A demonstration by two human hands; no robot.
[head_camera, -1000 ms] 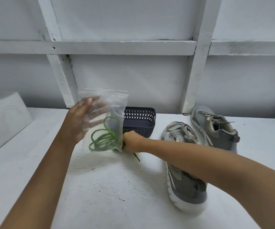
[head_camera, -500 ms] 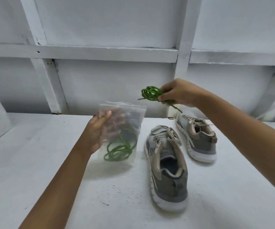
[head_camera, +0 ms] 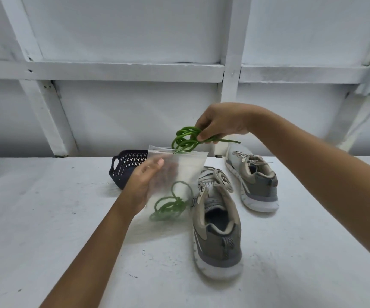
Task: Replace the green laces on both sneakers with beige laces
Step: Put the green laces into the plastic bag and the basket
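Hanging just above the mouth of the clear plastic bag [head_camera: 194, 165], at the centre of the frame, a loose coil of green lace [head_camera: 185, 136] is pinched between the thumb and fingertips of the right hand [head_camera: 221, 122], which is turned palm down with the wrist bent. The lace is judged to be very light, soft and limp, so it is best taken by the bunched loops, as it is now; a single strand would let the coil fall open and catch on the rim. The bag is gripped from its left side by the left hand [head_camera: 145, 181], with the thumb in front and the fingers seen through the film behind. The film is judged thin and slippery, likely to sag if held loosely. A second green lace [head_camera: 168, 206] lies at the bottom of the bag. The near sneaker [head_camera: 218, 223] and the far sneaker [head_camera: 254, 176], at centre right on the white table [head_camera: 68, 218], are seen laced in beige.
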